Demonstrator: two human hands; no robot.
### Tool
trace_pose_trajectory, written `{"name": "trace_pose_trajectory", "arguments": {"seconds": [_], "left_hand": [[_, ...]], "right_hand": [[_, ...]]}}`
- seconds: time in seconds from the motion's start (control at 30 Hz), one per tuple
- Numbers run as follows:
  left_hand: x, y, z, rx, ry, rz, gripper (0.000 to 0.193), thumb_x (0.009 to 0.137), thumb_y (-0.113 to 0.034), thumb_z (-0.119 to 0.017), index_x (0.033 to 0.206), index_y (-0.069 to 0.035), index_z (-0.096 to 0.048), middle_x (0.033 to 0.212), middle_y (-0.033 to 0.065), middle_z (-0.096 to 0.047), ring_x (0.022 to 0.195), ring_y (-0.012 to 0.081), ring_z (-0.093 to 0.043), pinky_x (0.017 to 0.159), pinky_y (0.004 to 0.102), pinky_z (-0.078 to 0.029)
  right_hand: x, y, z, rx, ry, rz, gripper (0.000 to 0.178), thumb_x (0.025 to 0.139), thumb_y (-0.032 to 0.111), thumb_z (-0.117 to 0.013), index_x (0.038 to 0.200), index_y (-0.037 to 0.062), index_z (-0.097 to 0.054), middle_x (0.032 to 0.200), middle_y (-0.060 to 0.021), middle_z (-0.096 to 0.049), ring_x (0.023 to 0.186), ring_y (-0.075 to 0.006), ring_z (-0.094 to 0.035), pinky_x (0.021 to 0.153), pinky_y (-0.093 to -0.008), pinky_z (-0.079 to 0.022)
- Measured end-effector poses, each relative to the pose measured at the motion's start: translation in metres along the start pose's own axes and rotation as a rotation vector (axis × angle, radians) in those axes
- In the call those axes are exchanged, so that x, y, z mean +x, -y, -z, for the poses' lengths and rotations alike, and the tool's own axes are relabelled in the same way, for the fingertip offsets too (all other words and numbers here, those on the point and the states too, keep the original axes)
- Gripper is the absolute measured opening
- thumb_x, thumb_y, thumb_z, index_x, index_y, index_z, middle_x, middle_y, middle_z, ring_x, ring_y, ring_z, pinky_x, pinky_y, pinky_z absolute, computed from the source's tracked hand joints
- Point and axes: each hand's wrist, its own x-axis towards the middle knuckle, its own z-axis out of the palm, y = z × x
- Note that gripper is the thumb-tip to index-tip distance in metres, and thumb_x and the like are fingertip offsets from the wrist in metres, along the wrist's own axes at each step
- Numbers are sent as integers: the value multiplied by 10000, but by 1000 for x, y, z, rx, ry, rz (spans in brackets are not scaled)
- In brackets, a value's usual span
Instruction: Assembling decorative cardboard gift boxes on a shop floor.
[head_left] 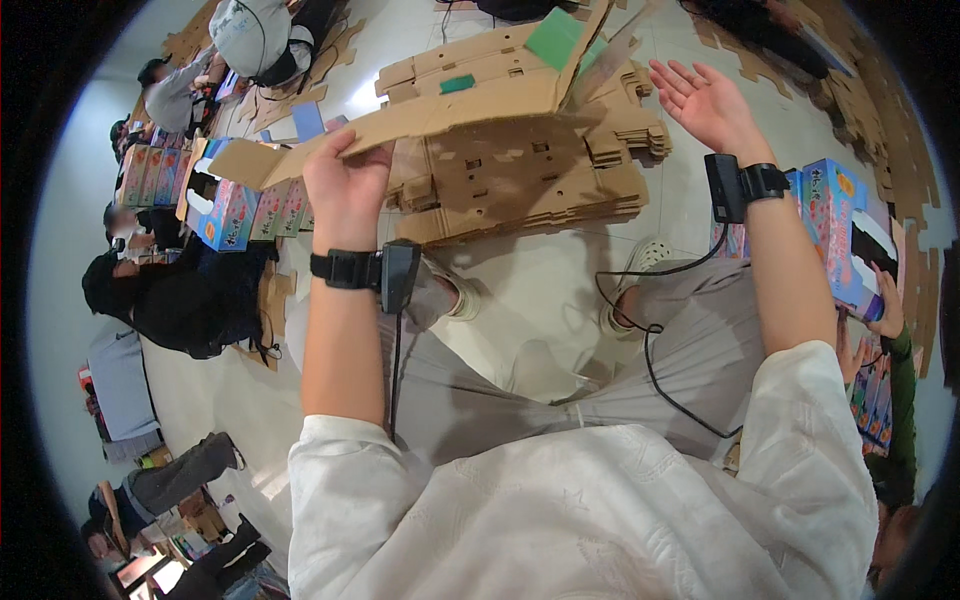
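While the left hand (345, 185) pinches the cardboard sheet (420, 110) by its near edge above the stack (530, 185), the right hand (705, 100) hangs spread and empty (palm up); it should probably catch the far side to steady the sheet.

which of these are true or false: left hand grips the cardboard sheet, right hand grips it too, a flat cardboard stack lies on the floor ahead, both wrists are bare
1. The left hand grips the cardboard sheet. True: its fingers close over the sheet's lower edge.
2. The right hand grips it too. False: it is open, palm up, apart from the sheet.
3. A flat cardboard stack lies on the floor ahead. True.
4. Both wrists are bare. False: each wears a black strap with a small black device, the left one and the right one.
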Motion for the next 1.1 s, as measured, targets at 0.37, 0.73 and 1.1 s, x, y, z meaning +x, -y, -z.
{"name": "trace_pose_trajectory", "arguments": {"seconds": [0.37, 0.73, 1.1], "left_hand": [[9, 12, -60, -77, 184, -166, 291, 979, -18, -530, 1265, 10, -571, 1303, 156, -632, 1234, 359, -629, 1089, 562, -544], [63, 171, 35, -144, -118, 83, 475, 1130, -305, -408, 1506, -33, -509, 1543, 154, -546, 1424, 344, -517, 1242, 516, -399], [69, 312, 166, -582, -209, 330, 517, 1169, -399, -397, 1525, -31, -463, 1561, 183, -511, 1440, 395, -497, 1227, 540, -427]], "right_hand": [[19, 3, -1, -94, 32, -26, 346, 1103, 216, -551, 1355, -21, -537, 1337, -169, -659, 1183, -294, -666, 992, -414, -574], [9, 0, -5, -225, 68, -16, 305, 1105, 196, -533, 1334, 9, -608, 1244, -114, -700, 1038, -230, -697, 873, -342, -579], [-12, -3, -24, -337, 180, -58, 293, 1092, 248, -578, 1294, 44, -638, 1129, -68, -705, 1015, -193, -677, 875, -323, -530]]}}
